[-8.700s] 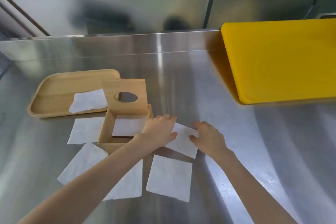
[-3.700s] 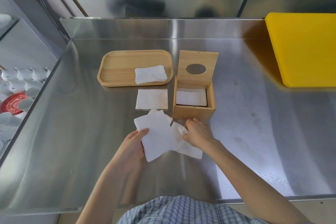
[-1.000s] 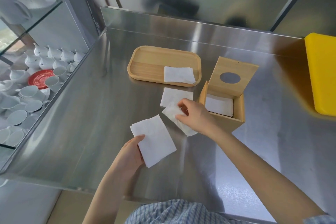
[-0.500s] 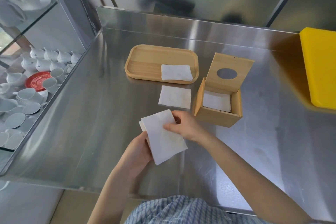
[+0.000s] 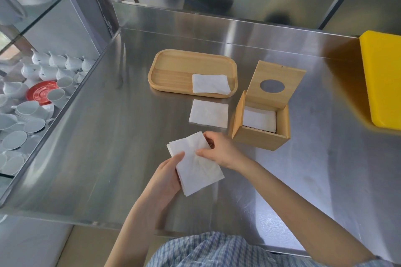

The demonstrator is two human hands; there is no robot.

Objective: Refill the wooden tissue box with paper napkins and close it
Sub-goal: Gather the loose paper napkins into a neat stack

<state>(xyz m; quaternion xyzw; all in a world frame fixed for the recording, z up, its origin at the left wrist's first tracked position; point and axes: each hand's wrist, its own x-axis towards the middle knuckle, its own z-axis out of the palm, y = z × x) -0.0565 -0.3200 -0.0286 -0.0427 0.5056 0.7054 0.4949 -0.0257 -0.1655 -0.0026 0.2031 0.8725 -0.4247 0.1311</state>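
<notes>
The wooden tissue box (image 5: 258, 137) stands on the steel counter with its lid (image 5: 275, 83) tipped up and back; white napkins (image 5: 259, 119) lie inside. A small stack of white napkins (image 5: 196, 170) is held above the counter, in front and to the left of the box. My left hand (image 5: 166, 176) grips the stack from its lower left side, thumb on top. My right hand (image 5: 219, 150) pinches the stack's upper right part. One loose napkin (image 5: 208, 113) lies flat left of the box. Another napkin (image 5: 211, 84) rests in the wooden tray (image 5: 173, 69).
A yellow cutting board (image 5: 383, 80) lies at the right edge of the counter. Left of the counter, below glass shelves, stand several white cups (image 5: 30, 108) and a red saucer (image 5: 42, 92). The counter's front edge (image 5: 86, 221) runs close to my body.
My right hand laid its picked-up napkin onto the one in my left hand, and both hands now hold the merged stack. The view shifted slightly.
</notes>
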